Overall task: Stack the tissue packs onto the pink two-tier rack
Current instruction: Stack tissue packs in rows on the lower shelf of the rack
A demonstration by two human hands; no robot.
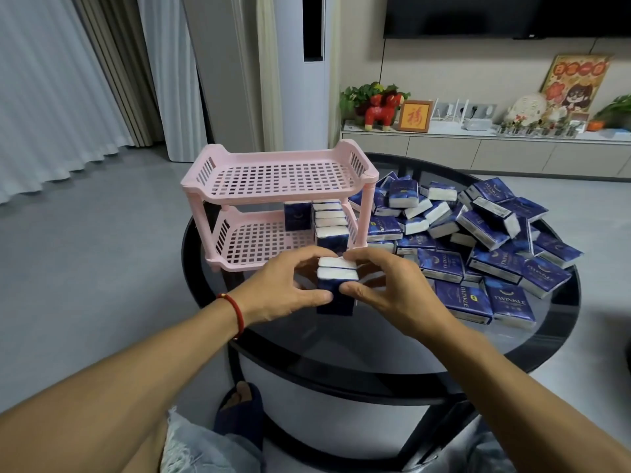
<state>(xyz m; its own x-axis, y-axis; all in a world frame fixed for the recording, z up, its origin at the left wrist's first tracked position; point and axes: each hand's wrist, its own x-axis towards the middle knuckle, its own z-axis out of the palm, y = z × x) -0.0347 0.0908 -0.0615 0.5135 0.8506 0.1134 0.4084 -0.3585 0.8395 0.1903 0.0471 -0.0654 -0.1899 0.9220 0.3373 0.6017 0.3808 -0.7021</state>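
Round glass counter (341, 339) carries the pink rack (283, 175); left hand (283, 288) and right hand (389, 285) grip two upright tissue packs (336, 285), which should stay squared while sliding beside the lower-tier row (329, 223).

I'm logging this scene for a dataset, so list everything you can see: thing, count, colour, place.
rack: one, pink, two tiers, left part of the table; top tier bare.
racked packs: a short row, blue and white, right end of lower tier; exact count unclear.
held packs: about two, blue and white, upright before the rack.
loose packs: a large pile, blue and white, right side of the table.
table: one, round, dark glass.
cabinet: one, pale, far wall, bearing ornaments.
screen: one, black, wall above.
curtains: pale, left.
left hand: one, red bracelet, gripping held packs.
right hand: one, gripping them opposite.
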